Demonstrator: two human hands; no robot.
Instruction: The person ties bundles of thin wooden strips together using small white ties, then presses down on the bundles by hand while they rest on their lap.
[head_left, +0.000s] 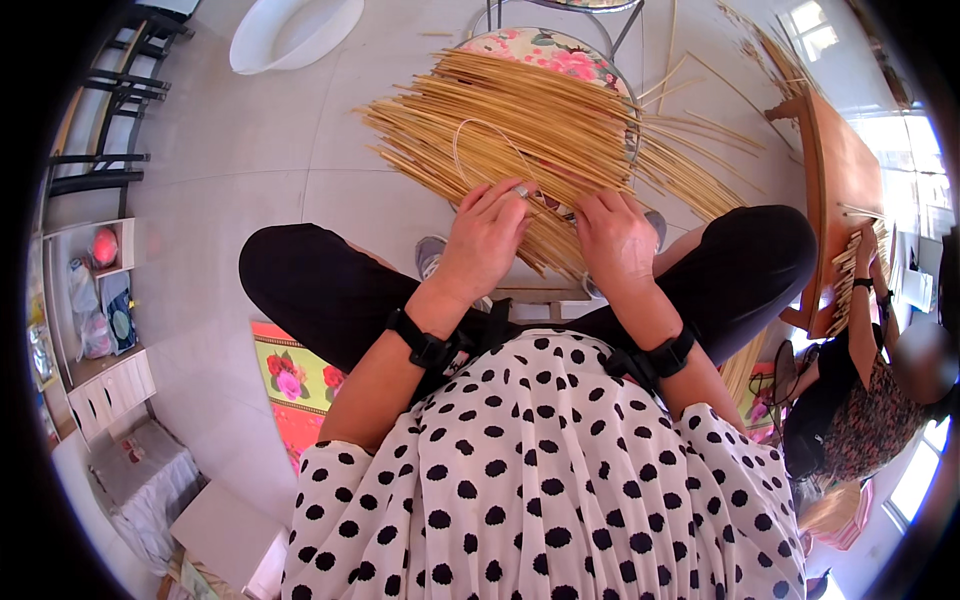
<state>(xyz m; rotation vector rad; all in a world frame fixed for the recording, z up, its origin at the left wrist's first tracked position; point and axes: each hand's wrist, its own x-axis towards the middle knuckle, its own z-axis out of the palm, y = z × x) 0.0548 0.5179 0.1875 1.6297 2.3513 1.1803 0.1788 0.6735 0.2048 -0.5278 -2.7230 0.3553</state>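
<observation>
A wide layer of thin yellow-brown straw stalks (520,110) lies in front of my knees, across a round stool with a floral seat (590,62). My left hand (488,238) is over the near side of the stalks, fingers pinched together on a thin pale string (460,132). That string makes a loose loop above the layer. Close by on the right, my right hand (615,240) has its fingers curled and closed at the stalks' near edge. What its fingertips grip is hidden.
A white tub (295,35) stands on the floor at the far left. Loose stalks (705,185) stick out to the right. Beyond them is a brown wooden table (845,170), where another person's hands (866,250) touch more stalks. Shelves (90,300) line the left.
</observation>
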